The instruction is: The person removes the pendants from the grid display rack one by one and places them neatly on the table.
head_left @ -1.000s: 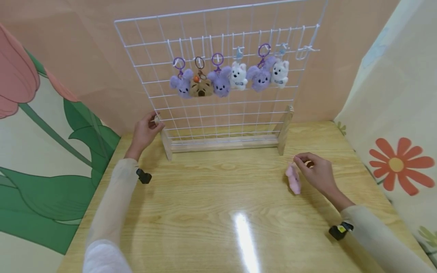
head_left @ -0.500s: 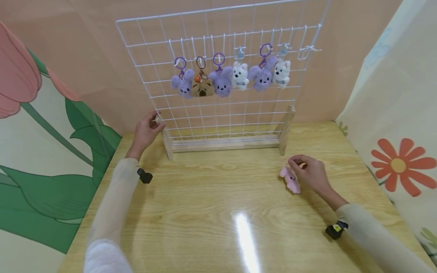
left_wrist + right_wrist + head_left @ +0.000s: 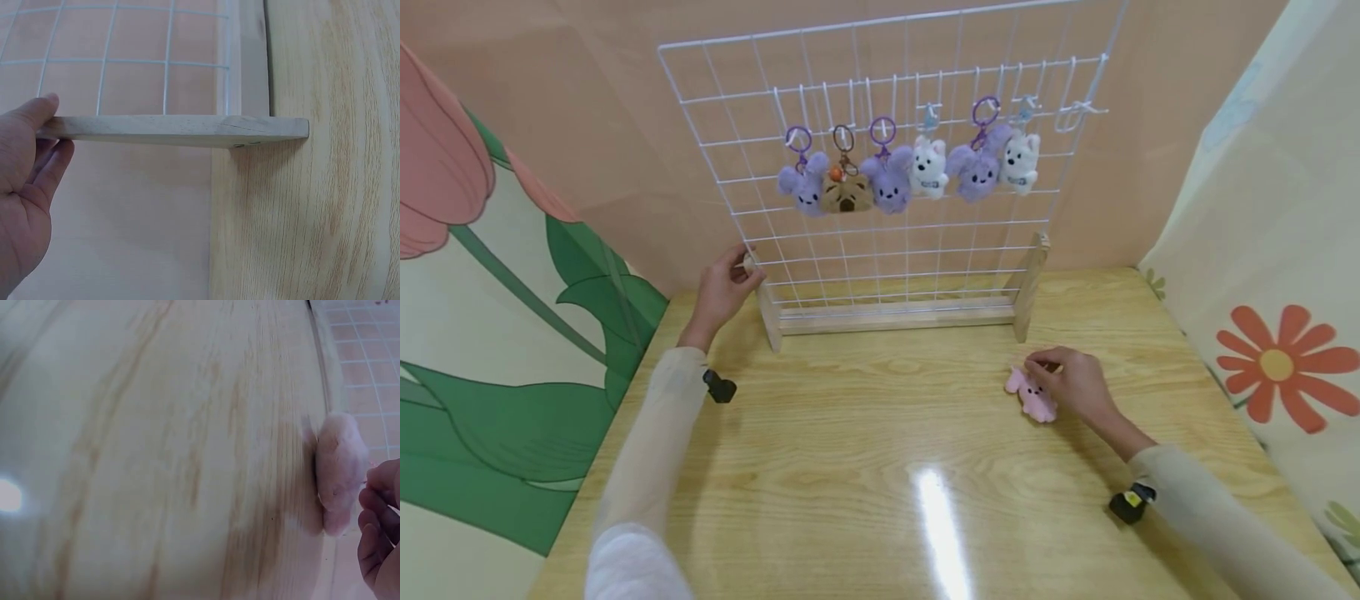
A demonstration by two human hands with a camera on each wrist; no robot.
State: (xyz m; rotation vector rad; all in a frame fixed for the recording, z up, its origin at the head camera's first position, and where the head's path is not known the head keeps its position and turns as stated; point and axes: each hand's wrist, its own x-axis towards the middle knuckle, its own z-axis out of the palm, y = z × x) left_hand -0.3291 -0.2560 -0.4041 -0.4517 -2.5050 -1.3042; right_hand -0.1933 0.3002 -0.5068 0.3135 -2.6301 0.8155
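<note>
My left hand (image 3: 721,293) pinches the top of the left wooden upright (image 3: 181,127) of a white wire grid rack (image 3: 880,250), thumb on one side and fingers on the other. Over the right part of the table, my right hand (image 3: 1078,382) pinches a pink plush keychain (image 3: 1036,403) by its top end. The plush has round ears and a small dark-eyed face; the ring or cord is mostly hidden by the fingertips. In the right wrist view the pink plush (image 3: 340,472) hangs beside the fingers, close over the wood.
Hooks on the grid carry purple mouse-like plushes (image 3: 891,182), a brown plush (image 3: 847,194) and white dog plushes (image 3: 928,169). A bare white hook (image 3: 1075,108) sits at the grid's right end. Wooden table (image 3: 850,467) lies in front; a flower-patterned cloth (image 3: 1300,250) borders the right.
My right hand has moved left and slightly toward me with the pink plush keychain, whose face has turned more to view. My left hand keeps its grip on the upright.
</note>
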